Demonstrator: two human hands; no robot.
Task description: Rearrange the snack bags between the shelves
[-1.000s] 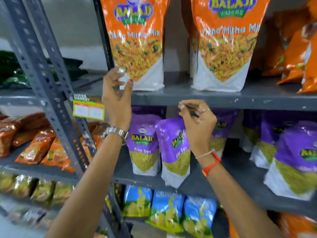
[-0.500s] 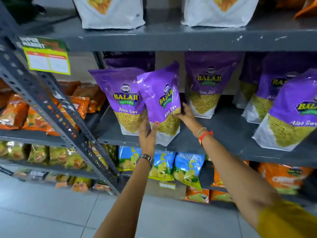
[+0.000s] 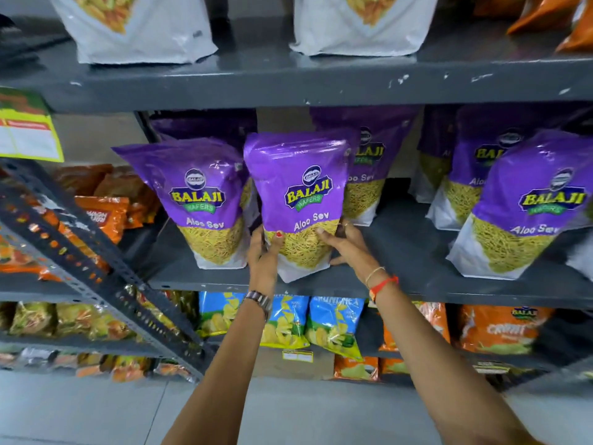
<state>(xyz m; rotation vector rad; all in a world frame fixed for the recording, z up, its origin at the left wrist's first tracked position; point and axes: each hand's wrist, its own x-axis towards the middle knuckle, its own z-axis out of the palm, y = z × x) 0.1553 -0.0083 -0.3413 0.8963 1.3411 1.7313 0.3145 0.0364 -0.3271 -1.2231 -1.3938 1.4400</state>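
A purple Aloo Sev bag stands nearly upright at the front edge of the middle shelf, its bottom corner overhanging the edge. My left hand grips its lower left side, thumb on the front. My right hand holds its lower right side. A second purple Aloo Sev bag stands just to its left, and more purple bags stand to the right and behind. On the upper shelf stand two large orange-and-white bags, only their white bottoms in view.
A slanted grey perforated post crosses the lower left. Orange packets fill the neighbouring rack at left. Blue chip bags and orange bags sit on the lower shelf. A yellow price tag hangs at left. Grey floor lies below.
My left hand came down from the upper orange bag to the purple bag. Both hands moved to its lower sides and turned it from tilted to nearly upright. The view dropped.
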